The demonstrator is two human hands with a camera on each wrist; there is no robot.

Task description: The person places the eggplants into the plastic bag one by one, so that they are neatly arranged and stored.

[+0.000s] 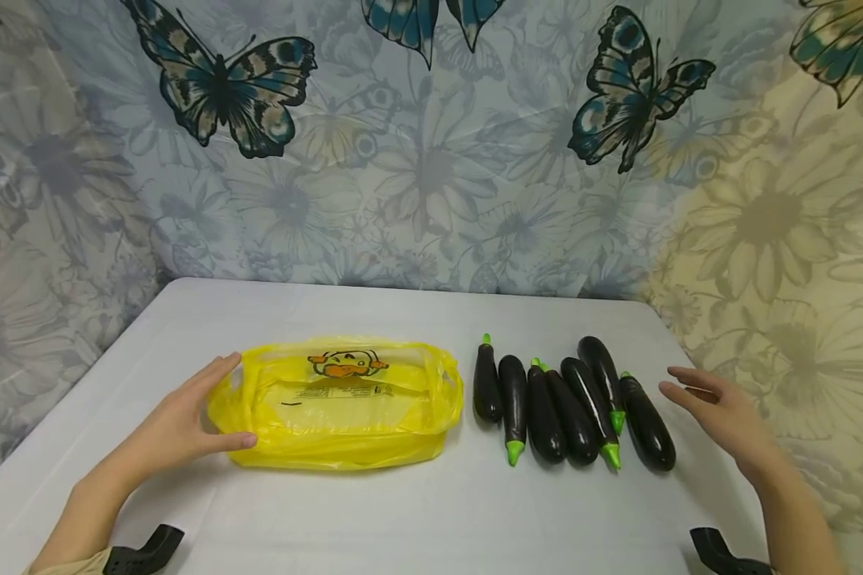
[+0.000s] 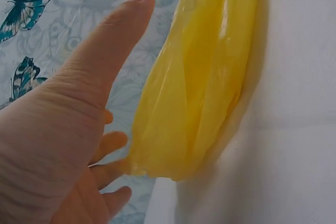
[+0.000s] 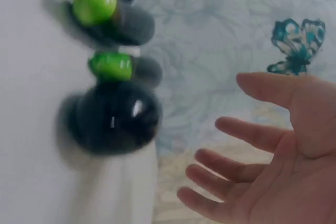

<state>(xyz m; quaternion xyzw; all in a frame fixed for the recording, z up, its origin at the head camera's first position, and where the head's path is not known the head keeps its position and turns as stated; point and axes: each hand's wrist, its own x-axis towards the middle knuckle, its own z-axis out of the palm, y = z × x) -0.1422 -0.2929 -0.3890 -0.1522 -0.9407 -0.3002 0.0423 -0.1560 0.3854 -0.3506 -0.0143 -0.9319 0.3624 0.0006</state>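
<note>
A yellow plastic bag with a cartoon duck face lies spread on the table, left of centre. My left hand is at its left end, thumb and fingers spread apart around that edge. In the left wrist view the bag's end hangs beside the straight thumb. To the right of the bag lie several dark eggplants with green stems, side by side. My right hand hovers just right of the rightmost eggplant, fingers extended, holding nothing. The right wrist view shows a rounded eggplant end apart from the fingers.
The white-covered table runs back to a butterfly-and-flower patterned cloth hanging behind it. Black wrist mounts show at the front near both forearms.
</note>
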